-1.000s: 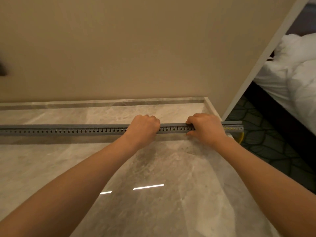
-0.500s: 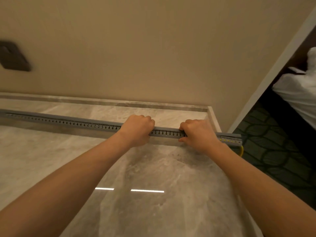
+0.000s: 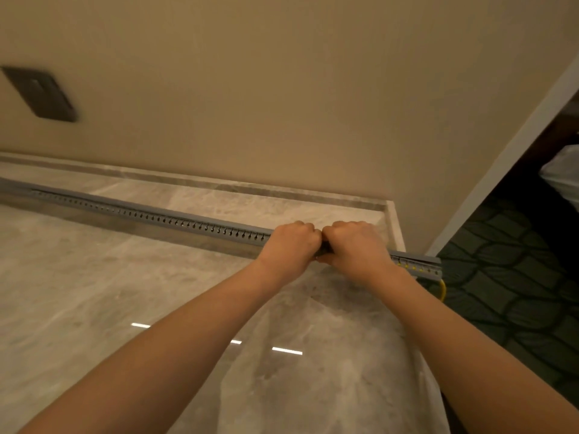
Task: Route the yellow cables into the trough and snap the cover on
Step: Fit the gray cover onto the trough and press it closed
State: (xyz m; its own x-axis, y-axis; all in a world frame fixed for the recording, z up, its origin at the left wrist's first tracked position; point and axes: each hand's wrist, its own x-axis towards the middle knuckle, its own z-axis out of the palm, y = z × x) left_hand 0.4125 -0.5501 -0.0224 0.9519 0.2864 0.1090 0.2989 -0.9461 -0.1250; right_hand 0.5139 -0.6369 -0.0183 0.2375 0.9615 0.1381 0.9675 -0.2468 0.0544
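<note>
Trough (image 3: 156,216) section hidden where left hand (image 3: 289,245) and right hand (image 3: 354,245) grip it.

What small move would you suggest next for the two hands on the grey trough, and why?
Probably slide the right hand toward the right end of the trough and press there. The left hand grips the trough right beside it, touching, while that end is unheld and the yellow cable hangs from it.

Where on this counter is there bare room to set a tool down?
Bare marble counter lies in front of the trough, widest to the left of the left hand. A narrower bare strip runs between the trough and the back ledge. It is crowded near the trough's right end, where the left hand and right hand grip it side by side.
</note>
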